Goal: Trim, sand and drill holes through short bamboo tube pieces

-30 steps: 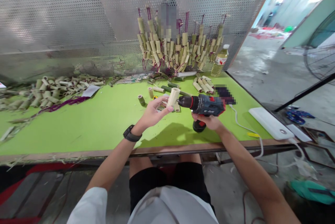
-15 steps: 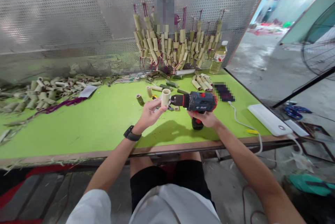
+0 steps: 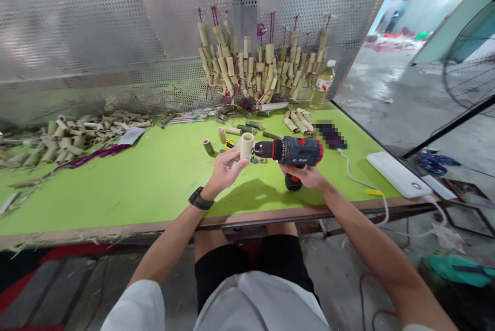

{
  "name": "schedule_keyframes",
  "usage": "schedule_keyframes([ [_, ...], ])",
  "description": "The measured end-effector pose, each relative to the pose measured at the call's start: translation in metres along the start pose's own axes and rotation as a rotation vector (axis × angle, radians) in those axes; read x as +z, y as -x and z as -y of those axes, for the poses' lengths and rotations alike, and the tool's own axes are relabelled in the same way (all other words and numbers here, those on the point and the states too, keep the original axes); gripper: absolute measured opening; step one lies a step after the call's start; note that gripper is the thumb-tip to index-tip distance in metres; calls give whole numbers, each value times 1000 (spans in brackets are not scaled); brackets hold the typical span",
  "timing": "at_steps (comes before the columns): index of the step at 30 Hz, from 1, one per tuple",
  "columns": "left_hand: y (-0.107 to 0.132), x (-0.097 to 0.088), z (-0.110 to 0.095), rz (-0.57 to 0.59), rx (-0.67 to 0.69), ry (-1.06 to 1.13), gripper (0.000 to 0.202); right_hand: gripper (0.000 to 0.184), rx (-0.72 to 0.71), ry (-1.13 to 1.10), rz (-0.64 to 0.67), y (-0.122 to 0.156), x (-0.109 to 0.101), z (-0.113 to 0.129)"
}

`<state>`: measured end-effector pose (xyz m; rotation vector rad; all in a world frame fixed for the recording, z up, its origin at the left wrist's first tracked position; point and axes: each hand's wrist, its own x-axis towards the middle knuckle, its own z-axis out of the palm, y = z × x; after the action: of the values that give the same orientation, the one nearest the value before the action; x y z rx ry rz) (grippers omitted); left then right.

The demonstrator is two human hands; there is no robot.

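A short, pale bamboo tube (image 3: 246, 146) stands upright in the fingers of my left hand (image 3: 228, 168), its open end facing up. My right hand (image 3: 305, 174) is wrapped round the handle of a dark cordless drill (image 3: 297, 151) with red trim. The drill lies level, its chuck pointing left at the side of the tube, close to the wall. Whether the bit is inside the bamboo I cannot tell. Just beyond my left hand stand a green bamboo piece (image 3: 208, 147) and a paler one (image 3: 221, 135), beside a yellow-and-black tool (image 3: 229, 144).
Loose bamboo pieces (image 3: 65, 140) pile up on the left of the green table (image 3: 147, 186). Strung bamboo (image 3: 266, 70) hangs on the perforated metal panel (image 3: 166, 27). To the right are a bottle (image 3: 323, 85), a phone (image 3: 330, 134) and a white power bank (image 3: 398, 175) with its cable.
In the picture, both hands, the tube and the drill sit slightly farther right, along with nearby table items. The hold on the tube and the drill looks the same.
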<state>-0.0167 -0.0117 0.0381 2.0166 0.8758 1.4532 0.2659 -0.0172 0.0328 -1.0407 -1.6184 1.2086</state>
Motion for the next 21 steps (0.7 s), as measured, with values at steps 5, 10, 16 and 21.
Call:
schedule_keyframes([
  [5,2,-3,-3,4,-6,-11,50,48,5,18,0,0,0,-7],
  [10,9,-8,-3,-14,-62,6,52,50,-4,-4,-37,-1,4,-8],
  [16,18,-13,-3,-27,-156,20,58,46,-52,5,-28,-2,7,0],
  [21,18,-24,1,-48,-189,-27,62,46,-93,32,-29,-1,9,5],
])
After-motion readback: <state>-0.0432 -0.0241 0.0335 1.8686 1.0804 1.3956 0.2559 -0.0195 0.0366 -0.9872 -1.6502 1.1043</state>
